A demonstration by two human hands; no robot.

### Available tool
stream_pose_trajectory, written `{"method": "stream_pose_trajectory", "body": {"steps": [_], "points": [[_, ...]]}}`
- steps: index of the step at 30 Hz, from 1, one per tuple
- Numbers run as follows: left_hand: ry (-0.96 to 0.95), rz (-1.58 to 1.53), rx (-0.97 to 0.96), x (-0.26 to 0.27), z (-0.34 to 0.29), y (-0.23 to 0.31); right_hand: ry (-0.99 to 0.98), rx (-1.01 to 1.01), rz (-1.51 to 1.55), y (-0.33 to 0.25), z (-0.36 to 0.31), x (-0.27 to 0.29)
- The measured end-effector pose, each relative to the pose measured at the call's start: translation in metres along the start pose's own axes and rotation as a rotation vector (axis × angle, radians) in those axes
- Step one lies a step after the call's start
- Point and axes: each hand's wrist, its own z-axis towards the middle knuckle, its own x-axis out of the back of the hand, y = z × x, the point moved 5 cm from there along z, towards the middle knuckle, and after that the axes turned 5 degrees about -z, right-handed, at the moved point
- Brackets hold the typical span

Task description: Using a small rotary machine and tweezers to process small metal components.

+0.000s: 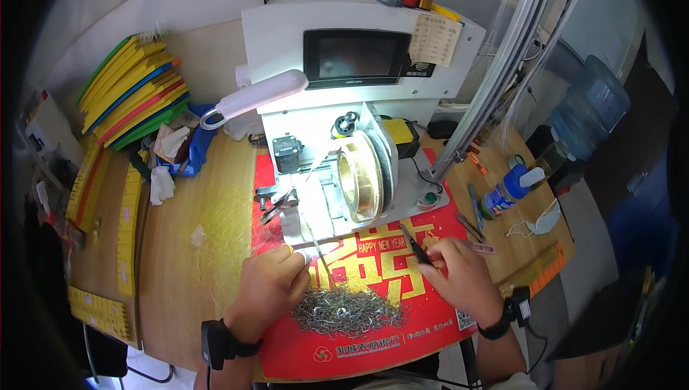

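My left hand [271, 280] is curled closed at the front left of a white tabletop machine [287, 116]. What its fingertips pinch, if anything, cannot be made out. My right hand [461, 279] grips a slim black pointed tool [418, 248], its grey tip toward the machine. Between my hands a heap of small bent metal hooks [348, 312] lies on a red mat [287, 354] with gold patterns. A thin strip [316, 246] slants from the machine down to the heap. On the machine sits a gold spool [359, 178], beside a brightly lit working area.
A pale lamp arm [258, 97] reaches across the machine, below a dark screen [355, 56]. Stacked yellow foam boards [133, 96] and a blue bin [195, 157] stand at left. At right are a blue-capped bottle [506, 190], a face mask [543, 219] and a metal post [495, 67].
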Motion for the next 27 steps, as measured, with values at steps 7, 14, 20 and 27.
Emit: {"method": "stream_pose_trajectory", "body": {"steps": [7, 14, 20, 27], "points": [[0.168, -0.035, -0.075, 0.018, -0.001, 0.022, 0.18, -0.008, -0.109, 0.026, -0.055, -0.026], [0.222, -0.038, -0.238, 0.021, 0.002, 0.026, 0.303, 0.022, -0.125, 0.037, -0.064, -0.026], [0.039, -0.17, -0.263, 0.011, 0.004, 0.019, 0.481, -0.079, 0.338, 0.043, -0.057, 0.013], [0.129, -0.35, -0.176, 0.005, -0.002, 0.013, 0.321, 0.157, 0.256, -0.006, -0.006, 0.016]]}}
